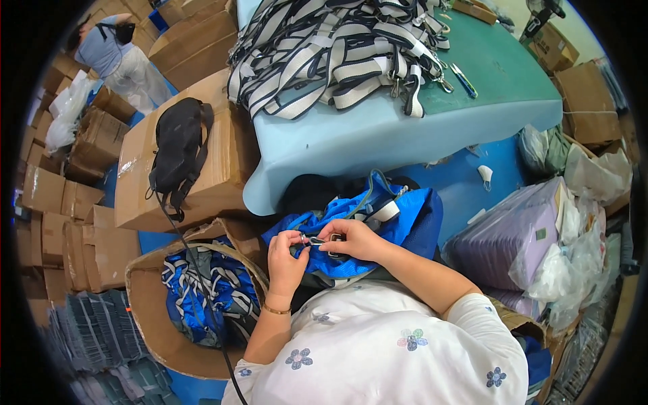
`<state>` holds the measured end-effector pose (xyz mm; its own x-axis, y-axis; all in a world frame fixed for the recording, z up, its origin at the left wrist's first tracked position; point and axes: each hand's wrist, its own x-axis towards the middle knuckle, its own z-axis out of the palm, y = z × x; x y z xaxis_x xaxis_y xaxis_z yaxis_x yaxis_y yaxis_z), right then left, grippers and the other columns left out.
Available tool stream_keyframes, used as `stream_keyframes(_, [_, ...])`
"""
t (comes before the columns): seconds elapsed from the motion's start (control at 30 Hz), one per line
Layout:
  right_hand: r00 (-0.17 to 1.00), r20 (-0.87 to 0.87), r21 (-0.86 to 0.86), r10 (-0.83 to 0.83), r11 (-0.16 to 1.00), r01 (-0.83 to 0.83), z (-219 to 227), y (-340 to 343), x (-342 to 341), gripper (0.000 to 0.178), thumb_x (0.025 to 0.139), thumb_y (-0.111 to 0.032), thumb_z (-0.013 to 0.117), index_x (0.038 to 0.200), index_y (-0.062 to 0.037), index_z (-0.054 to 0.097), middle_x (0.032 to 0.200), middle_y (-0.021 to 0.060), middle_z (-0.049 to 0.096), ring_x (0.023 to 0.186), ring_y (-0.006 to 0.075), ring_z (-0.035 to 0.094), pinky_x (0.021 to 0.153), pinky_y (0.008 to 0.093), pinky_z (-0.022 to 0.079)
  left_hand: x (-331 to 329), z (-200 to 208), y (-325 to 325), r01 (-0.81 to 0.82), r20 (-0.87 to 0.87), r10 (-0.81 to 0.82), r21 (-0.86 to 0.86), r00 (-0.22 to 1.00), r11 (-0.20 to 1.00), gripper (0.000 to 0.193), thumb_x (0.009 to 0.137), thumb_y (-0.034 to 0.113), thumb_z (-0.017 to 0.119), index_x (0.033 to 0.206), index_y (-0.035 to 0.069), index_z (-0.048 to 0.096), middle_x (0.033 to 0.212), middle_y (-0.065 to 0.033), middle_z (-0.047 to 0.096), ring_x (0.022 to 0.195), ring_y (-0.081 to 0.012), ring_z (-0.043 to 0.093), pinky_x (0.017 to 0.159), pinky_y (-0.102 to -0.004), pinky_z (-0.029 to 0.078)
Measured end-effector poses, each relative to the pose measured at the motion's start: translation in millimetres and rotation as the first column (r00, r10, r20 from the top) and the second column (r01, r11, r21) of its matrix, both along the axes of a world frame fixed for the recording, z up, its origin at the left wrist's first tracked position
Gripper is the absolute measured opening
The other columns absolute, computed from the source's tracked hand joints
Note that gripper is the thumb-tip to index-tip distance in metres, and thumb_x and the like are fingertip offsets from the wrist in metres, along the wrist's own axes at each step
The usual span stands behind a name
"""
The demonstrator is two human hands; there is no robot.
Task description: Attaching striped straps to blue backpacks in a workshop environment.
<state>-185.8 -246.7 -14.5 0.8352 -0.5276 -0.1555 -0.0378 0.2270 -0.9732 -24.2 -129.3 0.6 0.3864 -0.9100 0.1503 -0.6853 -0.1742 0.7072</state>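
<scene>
A blue bag [420, 214] with dark edging and a white strap piece lies bunched on my lap. Above it, my left hand [285, 263] pinches a small metal clasp [314, 241] that looks like a snap hook. From the other side my right hand [354, 240] grips the same clasp with thumb and fingers. A dark buckle-like piece shows under the right fingers, partly hidden. Both hands almost meet, close to my body.
White-and-navy straps [337, 57] with metal hooks are heaped on the covered table [310, 148], beside small scissors [464, 81]. A carton [145, 283] of blue bags stands at left; a black pouch [181, 145] tops another box. Wrapped purple stacks [503, 233] sit right. A person [115, 54] stands far left.
</scene>
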Motion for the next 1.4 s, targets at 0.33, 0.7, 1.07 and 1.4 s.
stream_keyframes(0.33, [0.955,-0.295,-0.408,-0.018,0.907,-0.108,-4,0,16,0.030,0.079,-0.033,0.076,0.088,-0.0060,0.068,0.077,0.0102,0.068,0.071,0.0236,0.066,0.065,0.0330,0.050,7,-11,-4,0.074,-0.075,-0.078,-0.043,0.994,0.996,0.044,0.071,-0.004,0.071,0.112,0.003,0.056,0.089,-0.0073,0.067,0.082,-0.0181,0.064,0.078,-0.0292,0.050])
stream_keyframes(0.7, [0.962,-0.254,-0.599,-0.103,0.797,-0.073,-3,4,16,0.025,0.078,-0.033,0.074,0.086,-0.0093,0.068,0.075,0.0093,0.067,0.070,0.0273,0.066,0.062,0.0359,0.051,5,-16,-5,-0.036,-0.185,0.026,-0.053,0.982,0.998,0.055,0.069,0.000,0.071,0.121,0.005,0.055,0.081,-0.0045,0.065,0.081,-0.0220,0.060,0.077,-0.0335,0.049])
stream_keyframes(1.07, [0.957,-0.272,-0.591,-0.099,0.802,-0.085,-11,-1,18,0.025,0.080,-0.034,0.072,0.085,-0.0099,0.067,0.074,0.0074,0.067,0.068,0.0250,0.066,0.061,0.0351,0.050,25,6,-20,0.334,0.343,-0.305,-0.028,0.888,0.942,0.035,0.072,0.000,0.065,0.107,0.007,0.062,0.094,-0.0101,0.053,0.082,-0.0275,0.059,0.069,-0.0370,0.051])
stream_keyframes(1.4, [0.954,-0.276,-0.660,-0.117,0.744,-0.100,-19,-6,22,0.025,0.080,-0.035,0.071,0.084,-0.0115,0.066,0.075,0.0066,0.068,0.070,0.0261,0.066,0.061,0.0371,0.050,28,-11,-29,0.386,0.329,-0.379,0.046,0.865,0.921,0.025,0.074,0.000,0.061,0.098,0.004,0.057,0.095,-0.0117,0.053,0.086,-0.0308,0.058,0.073,-0.0382,0.051])
